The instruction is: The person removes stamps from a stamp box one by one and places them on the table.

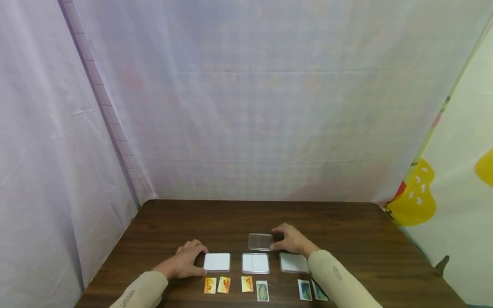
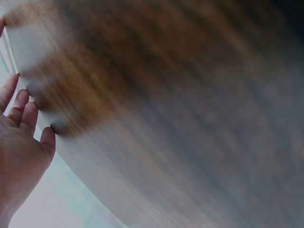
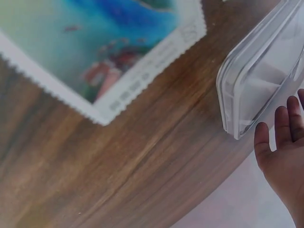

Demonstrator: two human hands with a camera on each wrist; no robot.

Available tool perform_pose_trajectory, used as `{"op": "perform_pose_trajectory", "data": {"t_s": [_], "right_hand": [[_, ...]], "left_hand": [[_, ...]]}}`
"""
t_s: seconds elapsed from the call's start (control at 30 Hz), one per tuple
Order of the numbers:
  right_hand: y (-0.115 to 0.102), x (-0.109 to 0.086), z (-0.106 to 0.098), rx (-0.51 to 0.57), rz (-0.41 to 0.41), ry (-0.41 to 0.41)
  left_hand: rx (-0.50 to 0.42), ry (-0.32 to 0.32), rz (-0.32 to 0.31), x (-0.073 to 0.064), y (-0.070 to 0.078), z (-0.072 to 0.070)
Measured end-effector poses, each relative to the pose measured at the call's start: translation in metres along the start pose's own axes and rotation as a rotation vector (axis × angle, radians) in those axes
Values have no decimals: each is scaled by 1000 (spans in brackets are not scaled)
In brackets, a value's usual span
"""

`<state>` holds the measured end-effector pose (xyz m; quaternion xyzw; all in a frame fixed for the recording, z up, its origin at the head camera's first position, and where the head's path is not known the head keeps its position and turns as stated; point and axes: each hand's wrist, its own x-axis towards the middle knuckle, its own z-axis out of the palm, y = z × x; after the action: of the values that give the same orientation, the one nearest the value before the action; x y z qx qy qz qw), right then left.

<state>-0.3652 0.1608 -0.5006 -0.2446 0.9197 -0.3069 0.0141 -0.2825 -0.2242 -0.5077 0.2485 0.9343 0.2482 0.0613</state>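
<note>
My left hand [image 1: 186, 259] grips the left end of a flat case with a white inside [image 1: 217, 262], thumb at its near corner and forefinger at its far corner. In the left wrist view the other fingers [image 2: 29, 116] reach down toward the wood. My right hand [image 1: 291, 240] holds the right edge of a clear plastic lid [image 1: 260, 242] between thumb and fingers, just behind a middle case [image 1: 256, 263] with a white inside. A third clear case [image 1: 294, 263] lies under the right forearm in the head view.
Orange postage stamps [image 1: 209, 285] lie before the left and middle cases, beside a pale green stamp [image 1: 262, 291]. Two blue-green stamps [image 1: 305, 290] lie at the right, one partly hidden by the sleeve. The brown wooden table [image 1: 215, 218] ends at a pale curtain [image 1: 246, 128].
</note>
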Motion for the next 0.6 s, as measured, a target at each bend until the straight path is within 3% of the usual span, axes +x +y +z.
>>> {"op": "perform_pose_trajectory", "data": {"t_s": [0.27, 0.6], "right_hand": [[-7, 2, 3, -22, 79, -21], [-14, 8, 11, -149, 97, -49]], "left_hand": [[3, 4, 21, 0, 2, -1], [20, 12, 15, -1, 2, -1]]}}
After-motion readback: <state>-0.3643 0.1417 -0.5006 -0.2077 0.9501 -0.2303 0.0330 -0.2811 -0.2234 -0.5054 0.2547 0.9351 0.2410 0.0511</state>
